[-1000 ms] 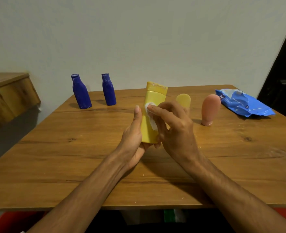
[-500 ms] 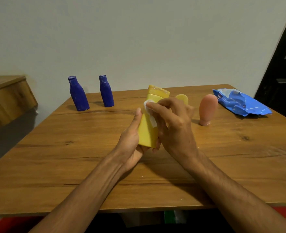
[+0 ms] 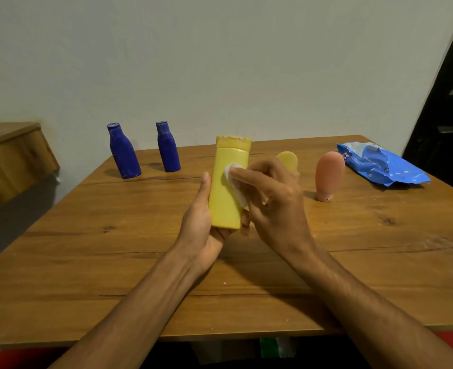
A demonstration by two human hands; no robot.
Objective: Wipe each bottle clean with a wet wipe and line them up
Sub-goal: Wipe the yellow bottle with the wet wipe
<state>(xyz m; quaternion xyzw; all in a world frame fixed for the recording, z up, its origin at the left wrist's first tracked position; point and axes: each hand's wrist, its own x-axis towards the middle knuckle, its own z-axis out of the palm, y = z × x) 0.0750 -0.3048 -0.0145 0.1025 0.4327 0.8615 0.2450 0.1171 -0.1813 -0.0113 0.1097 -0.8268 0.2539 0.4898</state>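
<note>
My left hand grips a tall yellow bottle from below and behind, holding it upright over the wooden table. My right hand pinches a white wet wipe and presses it against the bottle's front face. Two dark blue bottles stand side by side at the back left. A small yellow bottle is partly hidden behind my right hand. A pink bottle stands on its cap to the right.
A crumpled blue wet wipe pack lies at the table's back right corner. A wooden ledge juts out at the left. A wall stands right behind the table and a dark doorway is at the right.
The yellow bottle has straightened from a tilt to upright. My right hand with the wipe has slid across its front face. The other bottles stay put.
</note>
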